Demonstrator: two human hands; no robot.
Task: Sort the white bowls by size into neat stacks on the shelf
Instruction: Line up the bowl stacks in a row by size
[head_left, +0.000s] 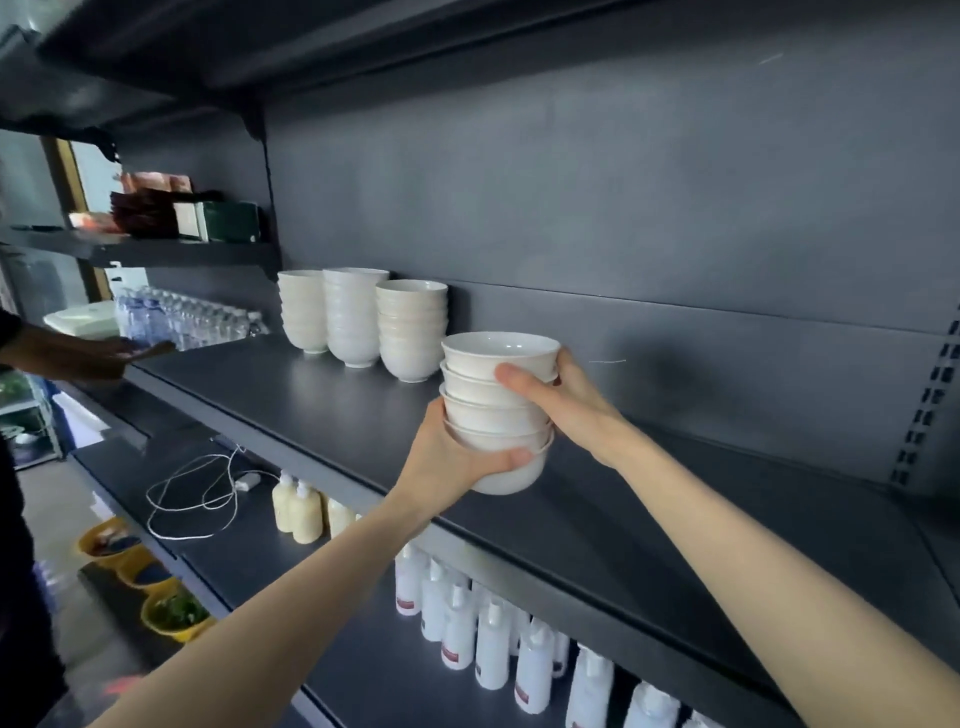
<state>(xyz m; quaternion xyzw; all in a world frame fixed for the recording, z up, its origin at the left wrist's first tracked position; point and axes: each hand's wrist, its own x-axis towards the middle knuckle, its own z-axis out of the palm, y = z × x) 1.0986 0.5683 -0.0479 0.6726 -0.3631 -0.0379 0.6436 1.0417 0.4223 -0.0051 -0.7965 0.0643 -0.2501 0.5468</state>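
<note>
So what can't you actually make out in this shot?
Head view only:
- Fingers, other than the thumbs, of the left hand and right hand: hidden behind the held bowl stack they grip.
- Whether that stack touches the shelf: its base blocks the view.
- Labels on the white bottles: too small, blurred.
- Second person's hand: the rest cut off by the left edge.

A shop: dark metal shelving (363, 415) carries rows of water bottles (187, 317), white dispenser bottles (493, 644) and stacked bowls (358, 317).
</note>
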